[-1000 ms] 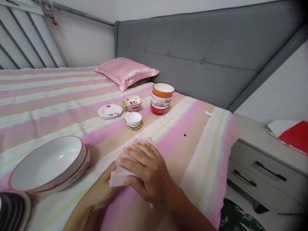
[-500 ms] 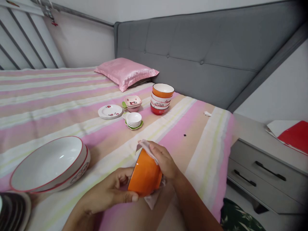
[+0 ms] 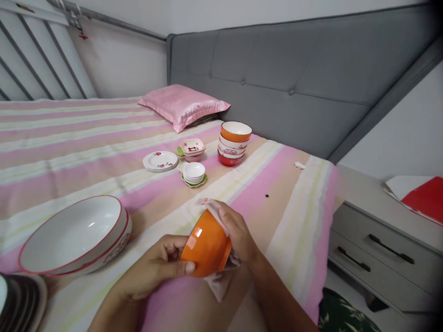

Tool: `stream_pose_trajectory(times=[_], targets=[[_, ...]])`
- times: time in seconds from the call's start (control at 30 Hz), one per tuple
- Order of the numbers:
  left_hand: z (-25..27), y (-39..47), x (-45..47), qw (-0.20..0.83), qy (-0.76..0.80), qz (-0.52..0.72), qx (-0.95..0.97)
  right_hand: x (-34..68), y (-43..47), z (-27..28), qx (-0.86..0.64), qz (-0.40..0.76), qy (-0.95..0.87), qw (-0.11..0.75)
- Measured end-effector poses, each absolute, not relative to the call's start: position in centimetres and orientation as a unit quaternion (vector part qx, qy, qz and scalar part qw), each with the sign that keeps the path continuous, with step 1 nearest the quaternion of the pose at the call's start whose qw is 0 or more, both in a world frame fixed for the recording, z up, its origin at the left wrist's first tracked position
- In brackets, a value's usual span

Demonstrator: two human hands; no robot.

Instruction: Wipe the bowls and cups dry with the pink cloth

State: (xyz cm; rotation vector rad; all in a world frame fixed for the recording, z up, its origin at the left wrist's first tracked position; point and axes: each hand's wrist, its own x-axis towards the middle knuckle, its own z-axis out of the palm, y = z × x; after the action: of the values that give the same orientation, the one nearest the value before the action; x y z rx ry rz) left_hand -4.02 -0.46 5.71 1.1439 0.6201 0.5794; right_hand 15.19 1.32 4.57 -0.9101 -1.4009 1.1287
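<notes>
An orange bowl point(image 3: 206, 244) is tipped on its side above the striped bedspread, its outer wall facing me. My left hand point(image 3: 157, 263) grips its rim on the left, thumb on the outside and fingers reaching inside. On the other side my right hand point(image 3: 237, 230) presses a pale pink cloth point(image 3: 218, 286) against the bowl, closed around it. Part of the cloth sticks up over the upper rim and a corner hangs below. The bowl's inside is turned away from view.
Beyond my hands are a stack of bowls point(image 3: 231, 150), small white dishes point(image 3: 194, 171), square pink bowls point(image 3: 192, 147) and floral plates point(image 3: 160, 160). Large red-rimmed bowls point(image 3: 74, 235) and dark dishes point(image 3: 20, 299) sit left. A nightstand point(image 3: 380, 230) stands right of the bed.
The orange bowl has turned and tilted slightly, shifting a little left. My right hand and the cloth have slid slightly along its wall. The left hand keeps its hold.
</notes>
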Motion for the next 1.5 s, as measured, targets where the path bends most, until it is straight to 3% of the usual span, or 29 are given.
stream_pose_trajectory(times=[0.23,0.37,0.53,0.8,1.0,1.23,1.5], targets=[[5.0,0.0,-3.9,0.736,0.331,0.352,0.475,14.0,-0.9,6.4,-0.399,0.126,-0.812,0.407],[4.5,-0.4,-4.3,0.695,0.412,0.417,0.416,13.1,-1.5,6.6,-0.368,0.057,-0.86,0.35],[5.2,-0.9,-4.0,0.682,0.422,0.429,0.415,13.0,-1.4,6.6,-0.356,0.044,-0.866,0.348],[5.7,-0.4,-3.6,0.739,0.312,0.32,0.505,13.8,-0.6,6.7,-0.4,0.135,-0.805,0.417],[5.4,-0.2,-3.7,0.749,0.295,0.323,0.497,14.6,1.0,5.1,-0.384,0.331,-0.69,0.516],[5.2,0.1,-3.6,0.758,0.326,0.37,0.426,13.6,2.5,3.0,-0.335,0.608,-0.41,0.591],[5.1,0.4,-3.3,0.762,0.353,0.427,0.336,13.4,2.8,1.9,-0.331,0.654,-0.337,0.591]])
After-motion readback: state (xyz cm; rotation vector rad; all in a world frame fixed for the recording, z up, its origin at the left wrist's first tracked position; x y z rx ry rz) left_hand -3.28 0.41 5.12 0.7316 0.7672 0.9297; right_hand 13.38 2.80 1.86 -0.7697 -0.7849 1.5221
